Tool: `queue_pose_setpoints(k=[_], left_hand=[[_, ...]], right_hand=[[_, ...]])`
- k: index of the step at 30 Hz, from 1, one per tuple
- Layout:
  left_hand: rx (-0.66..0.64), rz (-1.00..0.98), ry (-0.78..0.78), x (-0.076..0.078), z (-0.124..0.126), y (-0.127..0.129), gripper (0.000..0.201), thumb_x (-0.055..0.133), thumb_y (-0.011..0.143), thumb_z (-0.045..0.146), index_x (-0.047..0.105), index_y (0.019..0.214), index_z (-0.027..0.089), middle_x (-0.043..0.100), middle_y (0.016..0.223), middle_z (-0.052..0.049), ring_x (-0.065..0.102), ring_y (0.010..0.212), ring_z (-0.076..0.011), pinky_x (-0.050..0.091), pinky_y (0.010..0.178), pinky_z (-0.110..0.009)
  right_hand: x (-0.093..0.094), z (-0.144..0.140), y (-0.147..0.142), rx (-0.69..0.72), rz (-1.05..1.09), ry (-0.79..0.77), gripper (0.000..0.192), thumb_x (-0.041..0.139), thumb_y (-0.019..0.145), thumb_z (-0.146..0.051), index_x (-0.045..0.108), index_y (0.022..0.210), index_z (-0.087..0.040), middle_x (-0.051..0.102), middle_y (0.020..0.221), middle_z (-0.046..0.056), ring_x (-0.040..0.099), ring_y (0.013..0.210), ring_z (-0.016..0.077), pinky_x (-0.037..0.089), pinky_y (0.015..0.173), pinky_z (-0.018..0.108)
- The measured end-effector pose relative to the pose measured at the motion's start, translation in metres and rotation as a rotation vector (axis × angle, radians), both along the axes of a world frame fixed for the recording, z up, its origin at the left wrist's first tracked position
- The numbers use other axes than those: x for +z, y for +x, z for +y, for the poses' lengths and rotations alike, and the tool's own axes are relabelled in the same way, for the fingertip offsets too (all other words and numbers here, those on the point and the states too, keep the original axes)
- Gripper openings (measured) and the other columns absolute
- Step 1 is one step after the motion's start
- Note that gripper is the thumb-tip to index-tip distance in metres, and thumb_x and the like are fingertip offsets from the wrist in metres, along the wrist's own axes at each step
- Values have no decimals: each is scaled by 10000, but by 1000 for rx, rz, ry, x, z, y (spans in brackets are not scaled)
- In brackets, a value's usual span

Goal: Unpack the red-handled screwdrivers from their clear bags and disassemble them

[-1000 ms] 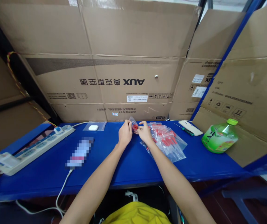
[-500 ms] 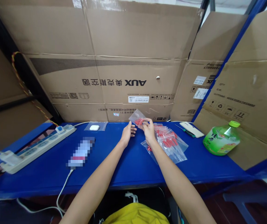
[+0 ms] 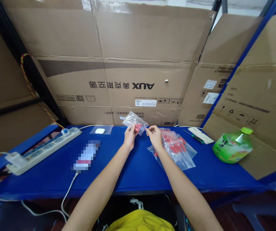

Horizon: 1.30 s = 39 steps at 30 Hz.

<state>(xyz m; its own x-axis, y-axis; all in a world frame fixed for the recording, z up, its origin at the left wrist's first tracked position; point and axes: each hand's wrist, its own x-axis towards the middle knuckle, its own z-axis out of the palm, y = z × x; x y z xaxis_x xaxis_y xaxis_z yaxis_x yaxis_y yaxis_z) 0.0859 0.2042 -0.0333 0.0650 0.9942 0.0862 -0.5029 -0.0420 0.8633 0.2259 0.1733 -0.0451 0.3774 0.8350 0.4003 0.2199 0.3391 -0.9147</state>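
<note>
The small clear bag (image 3: 135, 122) holding red pieces is raised just above the back edge of the blue table (image 3: 133, 170), in front of the large cardboard box (image 3: 118, 64). My left hand (image 3: 129, 137) grips it at its lower corner, thumb and fingertips pinched shut on the plastic (the bag fans up and to the left from the pinch). The red pieces sit bunched near the gripped end.

My right hand (image 3: 155, 136) is just beside the bag's right corner, fingers curled in with thumb and forefinger drawn close together. Whether the fingertips touch the plastic or hold anything I cannot tell. The two hands are near each other, with a narrow gap between them.

Directly to the right of my right hand lies a pile of clear bags (image 3: 176, 149) with red pieces, flat on the table and overlapping; my right wrist covers its left edge.

Further right: a white flat device (image 3: 200, 135) with a green-handled screwdriver (image 3: 195, 136) just beside it, then a green bottle (image 3: 233, 146) lying on its side against the cardboard.

To the left: a small white case (image 3: 100, 131) on a clear bag, a blurred phone (image 3: 86, 156) with a white cable, and a white power strip (image 3: 41, 150) running along the table's left end.
</note>
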Motion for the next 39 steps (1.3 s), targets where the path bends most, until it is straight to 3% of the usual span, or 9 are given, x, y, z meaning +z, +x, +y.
queue_pose_setpoints(k=[6,12,16,22,29,39], left_hand=[[28,56,78,4,-7,2,429,730,827,460,575,1137,206,719,1014,-55,704,884,-170,588,827,-334],[-13,149,72,5,-8,1,436,739,812,475,608,1103,179,728,992,-67,709,868,-178,591,806,-331],[-43,143,66,2,-6,2,437,745,812,454,634,1126,171,731,1046,-87,711,906,-184,581,840,-338],[-65,50,60,3,-7,2,408,764,806,443,604,1064,171,737,1039,-83,720,902,-174,555,940,-373],[41,35,45,2,-8,2,468,808,772,395,504,1082,220,724,1044,-57,717,887,-169,595,835,-360],[98,92,50,3,-7,0,470,841,712,405,542,998,183,687,981,-48,709,838,-161,626,741,-329]], right_hand=[[-1,3,-8,198,194,0,253,694,742,-373,652,908,-187,690,766,20,695,657,180,621,718,363],[-1,4,-2,163,99,17,348,619,749,-281,689,1076,-187,738,906,47,711,777,187,608,779,358],[2,5,0,146,46,49,354,641,737,-266,687,1081,-195,742,1043,64,701,953,199,571,911,364],[4,3,-2,213,86,88,361,721,715,-275,645,1060,-196,735,1048,71,697,992,207,549,959,372],[2,1,-4,312,76,65,526,749,712,-255,646,1227,-227,720,1055,54,683,902,182,580,884,354],[3,-2,-7,326,84,54,574,753,718,-258,634,1279,-255,702,1099,50,672,838,158,591,824,334]])
